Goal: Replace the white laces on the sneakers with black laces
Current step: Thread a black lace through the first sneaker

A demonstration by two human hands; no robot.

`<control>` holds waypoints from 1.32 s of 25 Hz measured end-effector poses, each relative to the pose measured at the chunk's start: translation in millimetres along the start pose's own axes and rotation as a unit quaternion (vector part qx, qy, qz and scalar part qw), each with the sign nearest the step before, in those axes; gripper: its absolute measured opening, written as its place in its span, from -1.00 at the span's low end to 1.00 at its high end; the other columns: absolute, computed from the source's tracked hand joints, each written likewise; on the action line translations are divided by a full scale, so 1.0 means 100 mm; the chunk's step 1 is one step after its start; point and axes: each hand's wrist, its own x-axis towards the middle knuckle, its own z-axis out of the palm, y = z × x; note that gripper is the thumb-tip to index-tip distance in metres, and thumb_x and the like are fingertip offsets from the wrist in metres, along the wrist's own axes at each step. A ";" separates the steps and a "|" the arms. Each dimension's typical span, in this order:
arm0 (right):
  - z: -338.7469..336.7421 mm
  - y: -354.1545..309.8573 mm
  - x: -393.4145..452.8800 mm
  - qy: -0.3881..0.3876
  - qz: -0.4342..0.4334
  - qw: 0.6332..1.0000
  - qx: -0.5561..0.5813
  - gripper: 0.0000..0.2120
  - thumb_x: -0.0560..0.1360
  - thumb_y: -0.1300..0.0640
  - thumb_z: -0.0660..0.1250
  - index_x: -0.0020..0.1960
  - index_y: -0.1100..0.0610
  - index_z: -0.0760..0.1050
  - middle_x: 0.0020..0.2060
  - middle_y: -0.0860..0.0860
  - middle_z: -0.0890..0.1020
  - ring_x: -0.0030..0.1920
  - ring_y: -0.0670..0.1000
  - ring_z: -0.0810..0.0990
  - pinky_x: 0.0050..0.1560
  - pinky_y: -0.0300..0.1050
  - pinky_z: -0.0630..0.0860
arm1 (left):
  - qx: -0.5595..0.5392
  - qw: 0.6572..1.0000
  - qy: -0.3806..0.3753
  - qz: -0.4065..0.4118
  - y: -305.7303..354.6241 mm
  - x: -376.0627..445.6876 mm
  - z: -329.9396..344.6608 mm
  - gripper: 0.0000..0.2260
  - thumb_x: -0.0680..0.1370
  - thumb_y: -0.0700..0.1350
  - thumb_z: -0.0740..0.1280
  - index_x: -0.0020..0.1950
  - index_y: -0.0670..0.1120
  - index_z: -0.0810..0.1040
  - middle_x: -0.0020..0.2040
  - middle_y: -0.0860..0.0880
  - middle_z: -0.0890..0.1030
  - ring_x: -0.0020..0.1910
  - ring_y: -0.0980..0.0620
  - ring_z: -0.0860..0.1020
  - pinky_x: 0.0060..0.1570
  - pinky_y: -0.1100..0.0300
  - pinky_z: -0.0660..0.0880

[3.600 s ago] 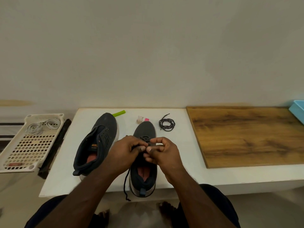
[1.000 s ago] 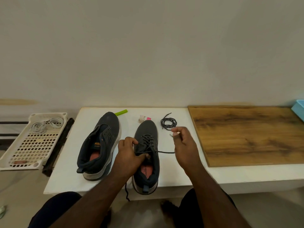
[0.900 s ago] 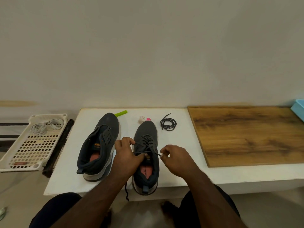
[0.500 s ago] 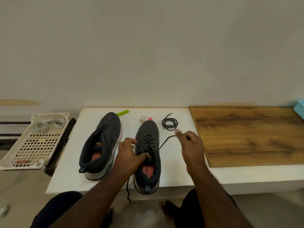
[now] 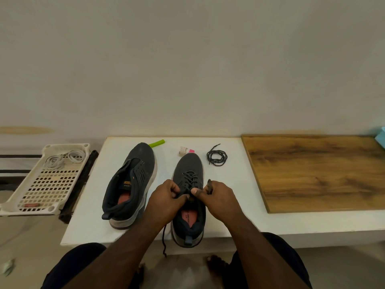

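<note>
2 sneakers sit side by side on the white table (image 5: pixel 229 205), and both my hands are on the one to my right. My left hand (image 5: pixel 164 199) has its fingers curled at the top of the right sneaker (image 5: pixel 188 197), pinching the black lace (image 5: pixel 190 180) where it leaves the upper eyelets. My right hand (image 5: pixel 216 197) presses in from the other side, thumb against the same spot, with 1 lace end (image 5: pixel 209 185) clamped between its fingers and poking up. The other end hangs off the table edge below my left wrist.

This shoe looks nearly done: black lace criss-crosses most of the eyelet rows, and I judge only the last row or 2 and the tying remain. The left sneaker (image 5: pixel 131 184) lies tilted on its side with no lace in its eyelets that I can see, so it is all still to do. Its lace, I take it, is the black coil (image 5: pixel 216 157) near the far edge, just beyond the right sneaker's toe. The white laces (image 5: pixel 64 158) are out already (bundled in the plastic tray (image 5: pixel 48 188) well off to my left).
</note>
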 end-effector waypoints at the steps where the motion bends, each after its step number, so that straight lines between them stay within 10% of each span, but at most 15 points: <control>1: -0.01 0.00 0.00 0.013 -0.005 1.000 0.004 -0.65 0.52 -0.14 0.42 -0.26 0.04 0.39 -0.39 -0.09 0.49 -0.36 -0.13 0.44 -0.33 -0.31 0.30 | 0.003 1.000 -0.003 0.000 0.00 0.00 -0.01 -0.79 0.49 0.04 0.46 -0.06 0.00 0.46 -0.21 0.04 0.54 -0.23 0.12 0.51 -0.30 0.29 0.39; 6: -0.18 0.04 0.04 0.180 -0.010 0.974 0.133 -0.69 0.53 0.03 0.43 -0.26 0.11 0.38 -0.40 -0.01 0.46 -0.41 -0.10 0.38 -0.32 -0.21 0.37 | 0.005 0.999 -0.028 -0.017 -0.01 0.02 -0.05 -0.78 0.51 0.08 0.44 -0.05 0.01 0.46 -0.19 0.01 0.56 -0.20 0.08 0.54 -0.19 0.16 0.52; 12: -0.09 0.11 0.05 0.091 0.040 0.984 0.151 -0.74 0.63 -0.01 0.26 0.29 0.03 0.42 0.00 0.03 0.59 -0.09 -0.01 0.59 0.03 0.02 0.61 | -0.034 0.988 -0.136 -0.066 0.00 -0.01 -0.24 -0.69 0.49 0.07 0.48 0.08 -0.05 0.48 -0.20 0.02 0.57 -0.22 0.11 0.54 -0.28 0.28 0.41; 17: -0.09 0.14 0.05 0.099 0.021 0.985 0.138 -0.69 0.69 0.13 0.10 0.38 0.08 0.45 0.13 0.06 0.61 -0.02 -0.03 0.58 0.07 -0.08 0.57 | -0.062 0.968 -0.209 -0.125 -0.04 -0.04 -0.43 -0.73 0.49 -0.10 0.49 0.13 -0.04 0.51 -0.17 -0.07 0.65 -0.20 0.06 0.62 -0.29 0.22 0.46; 23: -0.02 0.14 0.04 0.075 -0.010 0.992 0.102 -0.58 0.70 -0.05 0.07 0.51 0.03 0.30 0.30 0.07 0.56 0.29 0.07 0.54 0.32 0.13 0.50 | -0.298 0.941 -0.102 -0.127 0.43 -0.08 -0.50 -0.79 0.58 -0.23 0.35 0.20 -0.06 0.51 -0.07 -0.16 0.69 -0.20 -0.03 0.67 -0.22 0.16 0.58; 26: -0.03 0.04 -0.04 0.037 -0.051 0.982 0.179 -0.61 0.68 -0.14 0.04 0.44 -0.08 0.36 0.23 -0.06 0.58 0.12 -0.10 0.56 0.10 -0.15 0.56 | -0.403 0.898 -0.150 -0.093 0.79 -0.09 -0.42 -0.77 0.62 -0.28 0.29 0.26 -0.11 0.50 0.10 -0.18 0.66 -0.01 -0.08 0.70 -0.01 0.03 0.65; 29: -0.08 -0.06 -0.11 -0.017 -0.070 0.970 0.231 -0.61 0.55 -0.27 0.07 0.30 -0.20 0.42 0.09 -0.20 0.58 -0.04 -0.25 0.56 -0.09 -0.36 0.48 | -0.126 0.978 -0.165 0.018 0.97 0.01 -0.39 -0.73 0.61 -0.27 0.26 0.27 -0.07 0.57 0.08 -0.13 0.66 0.03 0.00 0.64 0.09 0.06 0.61; 33: -0.03 0.02 -0.04 -0.012 -0.093 0.984 0.149 -0.46 0.35 -0.39 0.30 0.27 -0.25 0.38 0.16 -0.21 0.51 0.17 -0.22 0.51 0.20 -0.27 0.48 | 0.101 0.962 -0.230 0.106 0.93 0.09 -0.45 -0.57 0.58 -0.27 0.22 0.41 0.06 0.46 0.22 -0.02 0.59 0.16 0.01 0.55 0.12 0.18 0.49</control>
